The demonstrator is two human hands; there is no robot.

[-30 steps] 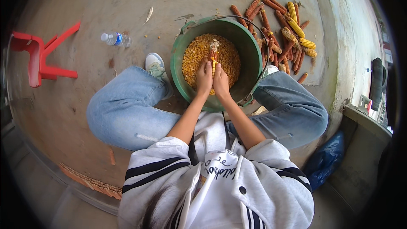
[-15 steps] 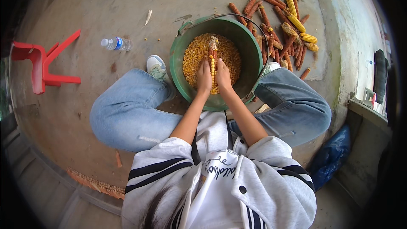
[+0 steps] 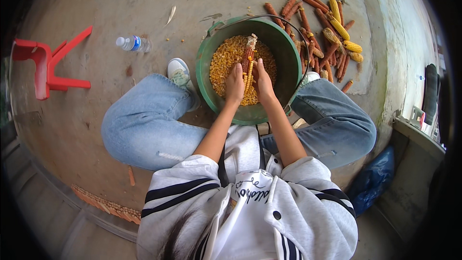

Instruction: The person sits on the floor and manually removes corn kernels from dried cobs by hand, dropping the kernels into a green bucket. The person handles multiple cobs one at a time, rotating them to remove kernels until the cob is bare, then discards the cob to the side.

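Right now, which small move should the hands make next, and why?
Probably, the right hand should push off the yellow kernels on the cob: the left hand holds it, its far part looks mostly bare, and the bucket lies below.

Softly lit by daylight, brightest toward the pale wall [image 3: 402, 43] at right, dimmer at lower left. Shadowed inside the green bucket [image 3: 286, 70]; glinting on the blue plastic bag [image 3: 373, 178]. Crisp at center, bowed and blackened toward the edges.
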